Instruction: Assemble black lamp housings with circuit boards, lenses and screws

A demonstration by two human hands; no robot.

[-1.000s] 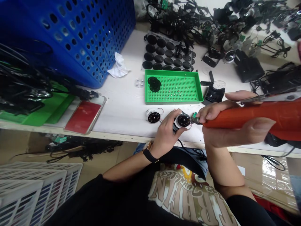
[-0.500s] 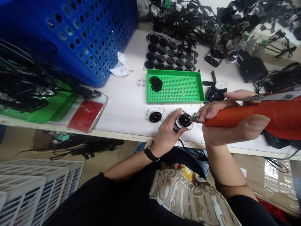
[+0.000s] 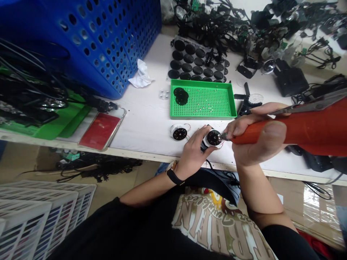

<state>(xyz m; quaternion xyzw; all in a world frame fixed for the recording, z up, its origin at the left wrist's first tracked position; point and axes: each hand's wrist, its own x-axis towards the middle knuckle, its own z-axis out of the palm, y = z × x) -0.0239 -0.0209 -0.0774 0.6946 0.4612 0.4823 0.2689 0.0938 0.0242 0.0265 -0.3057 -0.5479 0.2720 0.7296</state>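
Observation:
Near the table's front edge, my left hand (image 3: 194,148) grips a small round white housing with a black disc face (image 3: 214,137). Thin red wires show at its lower right side. My right hand (image 3: 252,137) is wrapped round an orange electric screwdriver (image 3: 298,126) with a metal lever on top. The screwdriver lies nearly level, and its tip meets the right side of the disc face. A second white housing with a black face (image 3: 179,132) rests on the table, left of my left hand. Behind them lies a green perforated tray (image 3: 203,117) holding small screws and black discs.
A blue perforated crate (image 3: 108,47) stands at the left, with crumpled tissue (image 3: 141,74) beside it. A red-backed phone (image 3: 97,130) lies near the front edge. A sheet of black discs (image 3: 197,61) and tangled black cables (image 3: 214,25) fill the back. A black adapter-like box (image 3: 291,81) sits right.
The rear of the screwdriver has tilted slightly upward, and my right thumb has shifted left along its body. My left hand keeps its grip on the housing.

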